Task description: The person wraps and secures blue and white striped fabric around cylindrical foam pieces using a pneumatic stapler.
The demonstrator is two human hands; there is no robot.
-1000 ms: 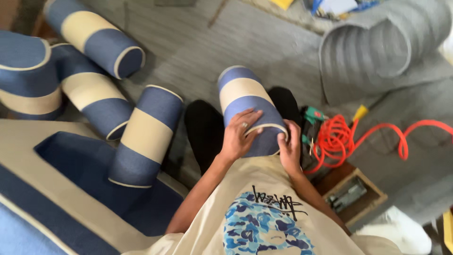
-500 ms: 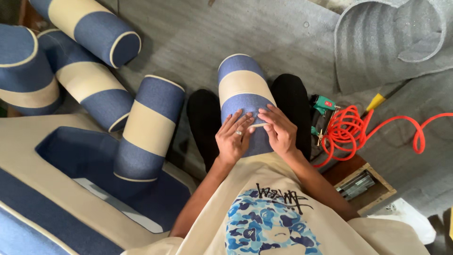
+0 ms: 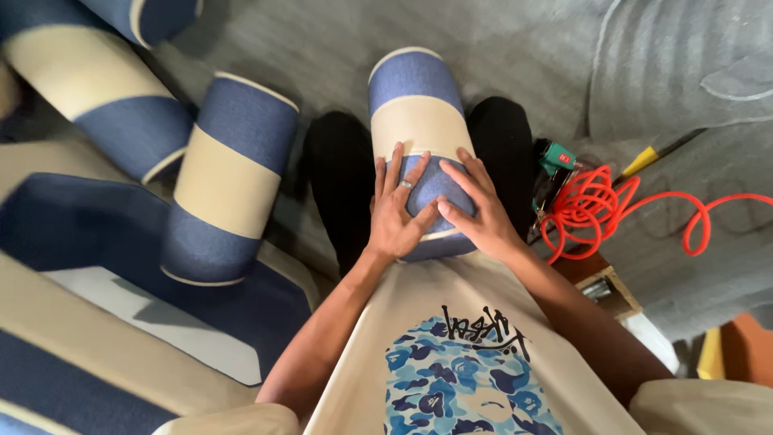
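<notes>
A cylindrical bolster cushion (image 3: 419,129), banded in blue and cream, lay lengthwise between the person's black-clad legs (image 3: 342,173), its far end pointing away from the body and its near end close to the torso. The left hand (image 3: 398,211) lay flat on the near blue band, fingers extended and slightly spread, a ring on one finger; the palm pressed the fabric rather than gripping it. The right hand (image 3: 475,211) rested just beside it on the same band, fingers likewise extended and angled inward, so that the fingertips of both hands nearly met over the cushion's top. Neither hand closed around anything. Both forearms ran forward from a cream printed shirt (image 3: 459,362), elbows bent and held apart. To the left, similar striped bolsters (image 3: 229,173) leaned against a blue-and-cream upholstered piece (image 3: 97,322). To the right, a coiled orange hose (image 3: 596,205) lay on the grey floor covering (image 3: 322,48), near a green tool (image 3: 555,157).
</notes>
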